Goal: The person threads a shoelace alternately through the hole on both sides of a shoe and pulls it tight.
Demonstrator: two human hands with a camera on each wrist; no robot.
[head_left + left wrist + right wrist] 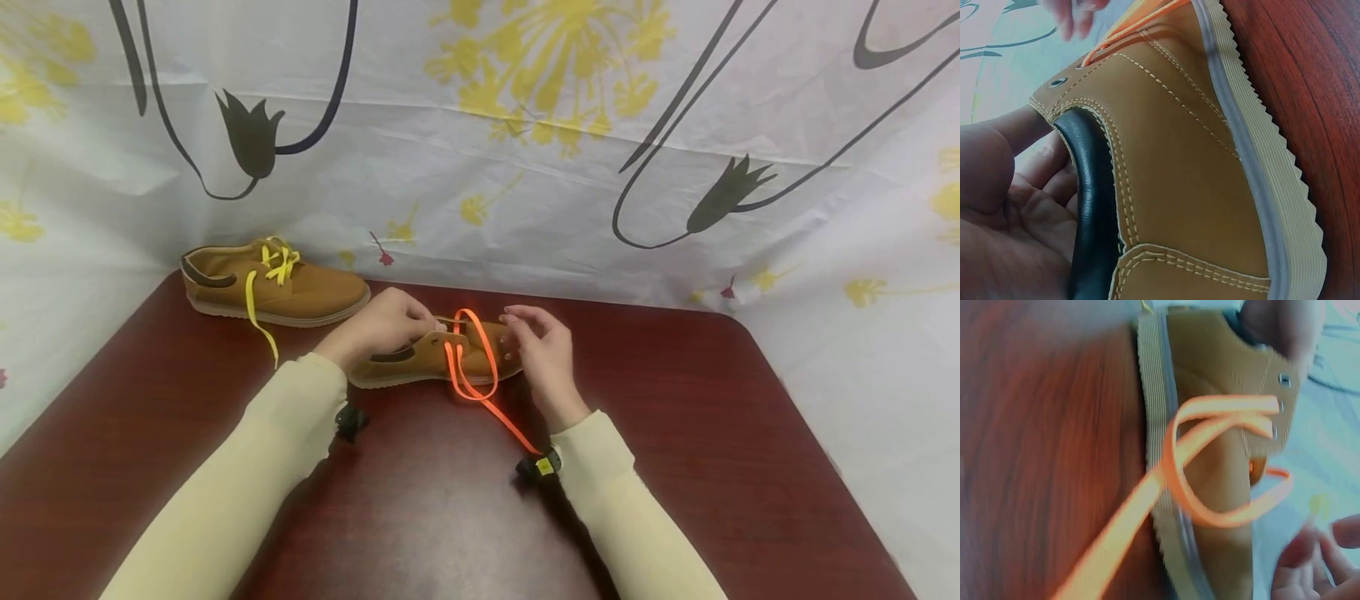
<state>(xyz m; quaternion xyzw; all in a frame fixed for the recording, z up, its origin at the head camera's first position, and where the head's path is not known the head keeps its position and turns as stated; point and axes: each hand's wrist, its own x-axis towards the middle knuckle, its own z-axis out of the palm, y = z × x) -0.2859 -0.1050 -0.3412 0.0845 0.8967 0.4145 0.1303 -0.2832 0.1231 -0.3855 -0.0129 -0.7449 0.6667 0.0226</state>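
Observation:
A tan shoe (420, 360) with a dark collar lining lies on the table, its toe to the right. An orange lace (496, 367) runs through two eyelets of its near flap. The lace makes a large loop over the shoe, and its tail trails to the right wrist. My left hand (390, 321) holds the near flap beside the top eyelet, some fingers inside the shoe opening (1088, 194). Over the toe hovers my right hand (546, 354), thumb and fingers loosely bent, with the lace loop (1210, 519) apart from them in the right wrist view.
Another tan shoe (322, 296) with a yellow lace (258, 321) stands at the back left; one lace end hangs down its side. A patterned curtain (495, 217) borders the back of the dark red table (690, 417).

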